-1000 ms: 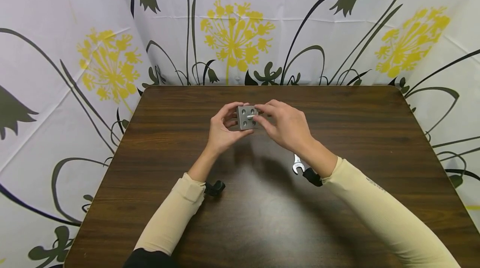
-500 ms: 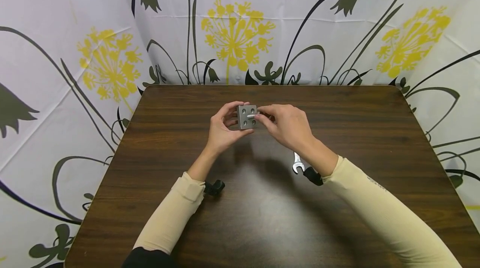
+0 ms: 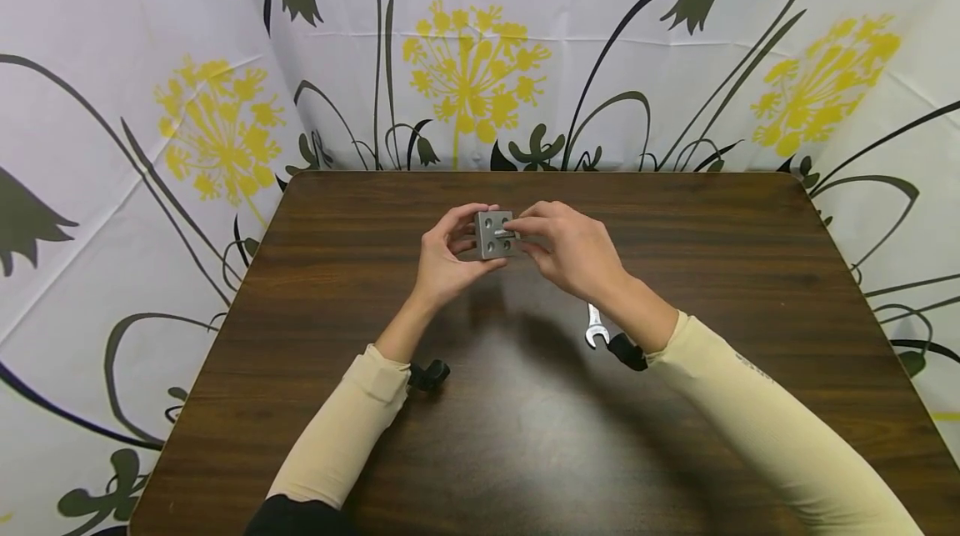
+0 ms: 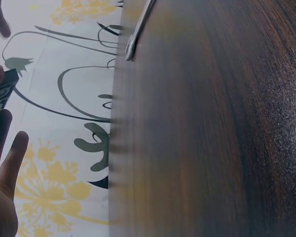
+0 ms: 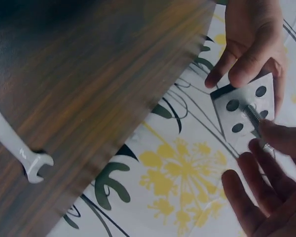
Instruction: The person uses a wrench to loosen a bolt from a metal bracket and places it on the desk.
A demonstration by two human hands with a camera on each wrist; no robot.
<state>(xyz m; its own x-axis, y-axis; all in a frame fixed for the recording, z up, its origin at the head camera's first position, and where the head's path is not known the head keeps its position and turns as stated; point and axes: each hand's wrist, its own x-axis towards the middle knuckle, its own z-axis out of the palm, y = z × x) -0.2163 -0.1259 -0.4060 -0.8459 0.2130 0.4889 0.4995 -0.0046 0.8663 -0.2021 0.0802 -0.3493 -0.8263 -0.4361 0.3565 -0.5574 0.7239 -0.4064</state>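
Note:
My left hand (image 3: 448,261) holds a grey metal block (image 3: 491,246) above the table, fingers over its top and thumb beneath. Round holes show near the block's corners. From the middle of its face sticks a threaded bolt (image 5: 253,117). My right hand (image 3: 577,248) has its thumb and fingertips at the bolt's outer end, pinching it, as the right wrist view shows; the other fingers are spread below. In the left wrist view the block (image 4: 4,91) sits at the left edge, partly cut off, above part of the left hand (image 4: 2,207).
An open-ended wrench (image 3: 597,329) lies on the dark wood table (image 3: 525,453), partly hidden under the right forearm. Black wrist mounts (image 3: 430,376) sit at both wrists. A flower-patterned curtain (image 3: 480,44) hangs behind the table's far edge.
My right thumb and index finger have shifted along the bolt; the index finger now reaches forward over it and the thumb is drawn back. The left hand and block stay in place.

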